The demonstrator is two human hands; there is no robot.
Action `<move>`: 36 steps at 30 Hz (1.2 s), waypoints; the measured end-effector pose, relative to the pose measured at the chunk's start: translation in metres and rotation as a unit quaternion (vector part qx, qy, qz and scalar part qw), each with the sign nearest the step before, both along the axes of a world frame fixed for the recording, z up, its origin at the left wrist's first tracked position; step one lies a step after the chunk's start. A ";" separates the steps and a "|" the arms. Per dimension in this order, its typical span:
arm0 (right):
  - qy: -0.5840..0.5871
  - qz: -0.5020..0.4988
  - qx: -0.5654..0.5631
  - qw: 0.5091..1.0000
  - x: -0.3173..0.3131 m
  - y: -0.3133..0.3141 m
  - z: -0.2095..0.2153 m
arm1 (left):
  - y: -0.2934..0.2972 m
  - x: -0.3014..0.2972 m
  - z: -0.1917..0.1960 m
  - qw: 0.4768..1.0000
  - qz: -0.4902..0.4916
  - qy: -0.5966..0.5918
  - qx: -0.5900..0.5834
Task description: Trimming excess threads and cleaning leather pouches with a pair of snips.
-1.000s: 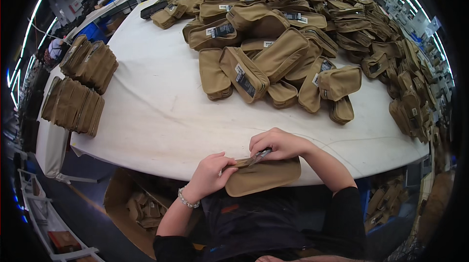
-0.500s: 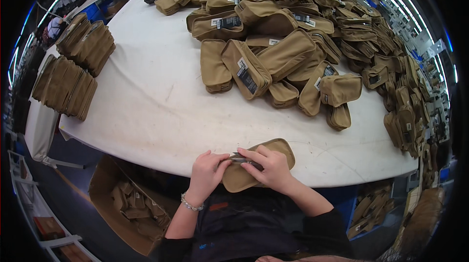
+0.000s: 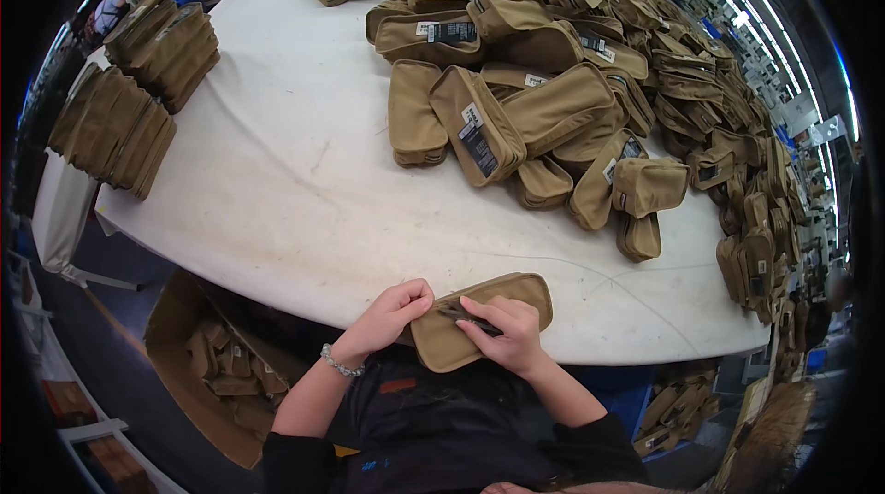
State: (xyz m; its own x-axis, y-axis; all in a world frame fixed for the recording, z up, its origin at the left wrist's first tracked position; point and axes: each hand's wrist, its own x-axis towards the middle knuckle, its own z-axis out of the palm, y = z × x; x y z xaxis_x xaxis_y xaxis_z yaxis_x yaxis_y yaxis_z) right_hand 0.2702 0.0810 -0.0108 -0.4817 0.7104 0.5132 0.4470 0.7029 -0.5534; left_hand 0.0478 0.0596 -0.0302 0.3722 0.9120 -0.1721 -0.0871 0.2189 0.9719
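A flat tan fabric pouch (image 3: 450, 347) with rounded corners lies at the table's front edge, tilted up toward the right. My right hand (image 3: 513, 333) rests over its middle, closed around small dark metal thread snips (image 3: 455, 312) whose points face left. At the pouch's upper left edge, my left hand (image 3: 392, 314) is closed in a pinch. What its fingertips hold, if anything, is too small to make out. A beaded bracelet circles my left wrist.
A big heap of tan pouches (image 3: 562, 116), some with tags, covers the table's (image 3: 277, 190) back and right. Neat stacks of pouches (image 3: 111, 130) stand at the left. Below the front edge are a cardboard box (image 3: 175, 383) of pouches and a blue bin (image 3: 636, 397).
My left hand has drawn slightly away from the snips, leaving a wider gap between the hands. The right hand stays over the pouch with the snips. The view has shifted a little.
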 end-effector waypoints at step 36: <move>0.041 0.044 -0.111 0.992 0.000 0.005 0.001 | -0.006 0.001 0.000 0.986 -0.034 -0.151 -0.064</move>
State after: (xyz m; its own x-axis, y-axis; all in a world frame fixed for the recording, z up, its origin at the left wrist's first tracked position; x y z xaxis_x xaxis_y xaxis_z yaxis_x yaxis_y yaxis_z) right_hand 0.2698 0.0863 -0.0100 -0.5107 0.7668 0.3888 0.3367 0.5945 -0.7302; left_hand 0.0486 0.0538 -0.0306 0.4839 0.8610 -0.1566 -0.3486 0.3537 0.8680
